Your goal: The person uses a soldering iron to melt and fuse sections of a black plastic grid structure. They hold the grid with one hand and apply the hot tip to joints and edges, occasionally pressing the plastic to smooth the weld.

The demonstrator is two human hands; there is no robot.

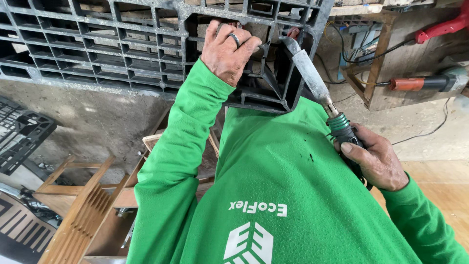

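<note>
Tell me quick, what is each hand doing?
Left hand: fingers curled, gripping the edge of the black plastic pallet.
Right hand: closed around the handle of the hot-air welding tool.

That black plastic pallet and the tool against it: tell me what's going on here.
A person in a green sweatshirt is working on a black plastic pallet held up in front of them. The left hand, wearing a ring, grips the pallet's grid near its corner. The right hand holds a heat-gun-like tool by its dark handle, with the long metal nozzle pressed to the pallet beside the left hand. Wooden frames lie below, and power tools sit on a bench to the right.
</note>
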